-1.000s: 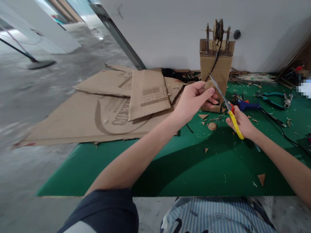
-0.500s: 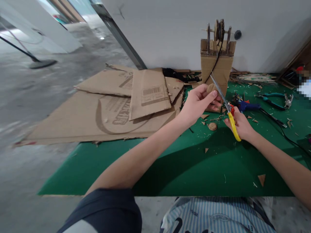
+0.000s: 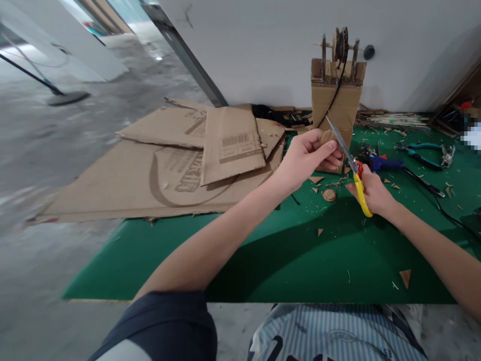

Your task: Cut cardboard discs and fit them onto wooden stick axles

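Observation:
My left hand point(image 3: 306, 158) pinches a small round cardboard piece point(image 3: 326, 136) between thumb and fingers, held above the green mat point(image 3: 233, 260). My right hand point(image 3: 370, 193) grips yellow-handled scissors point(image 3: 356, 175); their blades point up and left and lie against the edge of the cardboard piece. A second small cardboard disc point(image 3: 329, 195) lies on the mat just below my hands, among small triangular offcuts point(image 3: 405, 277).
A cardboard tower with a spool and a black cord point(image 3: 337, 85) stands by the wall behind my hands. Flattened cardboard sheets point(image 3: 180, 160) cover the mat's left. A blue tool point(image 3: 383, 163), teal pliers point(image 3: 424, 149) and thin sticks point(image 3: 394, 120) lie at the right.
Both hands have stayed almost in place with the cardboard piece and the scissors. The view has shifted slightly.

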A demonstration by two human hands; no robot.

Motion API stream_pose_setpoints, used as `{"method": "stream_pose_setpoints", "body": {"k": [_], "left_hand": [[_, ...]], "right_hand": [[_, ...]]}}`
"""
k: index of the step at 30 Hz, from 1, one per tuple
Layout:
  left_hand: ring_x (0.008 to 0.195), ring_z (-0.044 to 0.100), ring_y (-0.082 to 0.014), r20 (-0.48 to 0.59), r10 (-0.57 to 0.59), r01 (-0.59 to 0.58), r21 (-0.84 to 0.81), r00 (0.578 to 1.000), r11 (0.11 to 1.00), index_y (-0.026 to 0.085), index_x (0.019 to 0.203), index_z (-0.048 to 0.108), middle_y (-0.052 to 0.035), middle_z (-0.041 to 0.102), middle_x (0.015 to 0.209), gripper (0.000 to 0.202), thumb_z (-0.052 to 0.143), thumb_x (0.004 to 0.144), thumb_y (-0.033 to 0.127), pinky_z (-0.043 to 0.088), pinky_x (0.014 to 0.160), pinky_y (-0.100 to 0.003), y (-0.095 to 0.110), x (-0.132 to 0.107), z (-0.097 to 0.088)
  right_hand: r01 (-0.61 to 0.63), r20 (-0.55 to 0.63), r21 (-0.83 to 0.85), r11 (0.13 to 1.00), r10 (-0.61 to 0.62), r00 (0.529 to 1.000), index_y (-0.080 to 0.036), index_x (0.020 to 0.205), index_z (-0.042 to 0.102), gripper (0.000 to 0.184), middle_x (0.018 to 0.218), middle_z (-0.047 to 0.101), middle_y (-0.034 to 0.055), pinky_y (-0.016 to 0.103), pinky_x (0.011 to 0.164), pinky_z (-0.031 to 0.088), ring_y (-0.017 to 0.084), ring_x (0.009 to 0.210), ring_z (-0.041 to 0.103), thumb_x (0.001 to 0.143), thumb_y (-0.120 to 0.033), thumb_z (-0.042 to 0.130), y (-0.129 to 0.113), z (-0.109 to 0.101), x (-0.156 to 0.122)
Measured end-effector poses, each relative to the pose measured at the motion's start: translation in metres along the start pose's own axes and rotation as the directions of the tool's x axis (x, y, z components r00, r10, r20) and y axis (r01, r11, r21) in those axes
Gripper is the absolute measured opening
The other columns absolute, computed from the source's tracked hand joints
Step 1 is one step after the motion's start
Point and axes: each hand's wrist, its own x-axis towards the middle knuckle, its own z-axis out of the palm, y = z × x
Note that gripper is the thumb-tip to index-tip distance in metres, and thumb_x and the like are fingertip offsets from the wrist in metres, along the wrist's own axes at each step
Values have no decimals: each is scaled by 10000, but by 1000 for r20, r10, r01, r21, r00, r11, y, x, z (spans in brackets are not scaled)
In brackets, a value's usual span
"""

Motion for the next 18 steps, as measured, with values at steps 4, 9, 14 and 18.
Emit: {"method": "stream_pose_setpoints", "body": {"k": [4, 9, 14, 18], "left_hand": [[607, 709, -56, 25, 5, -7, 71, 1000, 997, 142, 805, 576, 4, 740, 747, 276, 763, 923, 307, 597, 605, -148, 6, 0, -3], [578, 686, -48, 21, 3, -6, 127, 1000, 992, 140, 809, 593, 10, 717, 716, 202, 720, 947, 214, 591, 591, -135, 10, 0, -4], [574, 679, -51, 32, 16, -21, 186, 999, 982, 132, 814, 606, 5, 703, 701, 151, 684, 943, 131, 591, 588, -137, 14, 1, -8], [583, 673, -55, 54, 26, -40, 266, 998, 963, 117, 809, 626, -6, 695, 699, 132, 645, 936, 86, 578, 579, -137, 21, 2, -10]], "right_hand": [[-25, 37, -11, 1000, 26, 999, -274, 896, 329, 466, 662, 489, -41, 321, 574, 291, 156, 565, 430, 780, -625, 614, -1, -2, 0], [-74, 67, -45, 996, 77, 995, -276, 915, 318, 454, 622, 462, -60, 315, 551, 278, 158, 530, 434, 796, -595, 619, -3, -4, 0], [-67, 46, -84, 994, 71, 996, -274, 916, 317, 461, 626, 494, -44, 321, 553, 295, 170, 529, 466, 797, -609, 611, -3, -3, 1], [-55, 38, -90, 994, 59, 998, -274, 908, 312, 483, 646, 516, -25, 329, 569, 322, 187, 559, 508, 787, -642, 600, -1, -3, 1]]}}
